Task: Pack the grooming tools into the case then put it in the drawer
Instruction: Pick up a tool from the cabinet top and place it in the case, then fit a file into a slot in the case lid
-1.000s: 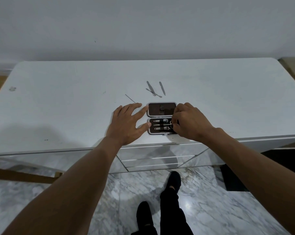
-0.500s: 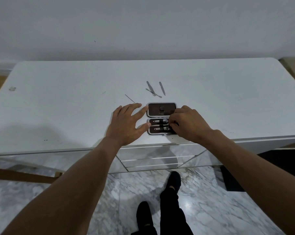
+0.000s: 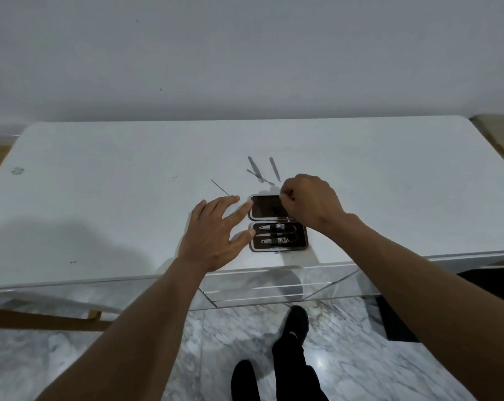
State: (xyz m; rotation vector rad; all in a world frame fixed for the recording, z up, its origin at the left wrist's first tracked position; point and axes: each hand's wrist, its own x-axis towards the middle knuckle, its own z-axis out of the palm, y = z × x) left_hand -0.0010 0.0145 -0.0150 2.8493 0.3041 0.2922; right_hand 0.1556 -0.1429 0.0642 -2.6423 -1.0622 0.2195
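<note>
Brown case (image 3: 266,210) open, steel clippers (image 3: 275,226) inside

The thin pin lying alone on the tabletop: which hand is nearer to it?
Left. The left hand has fingertips just beside the thin pin; the right hand is farther, over the case lid's right side.

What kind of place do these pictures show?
Probably a room in a home, perhaps a bedroom: a white dresser top with mirrored drawer fronts, a marble-tiled floor, and an open grooming case.
</note>
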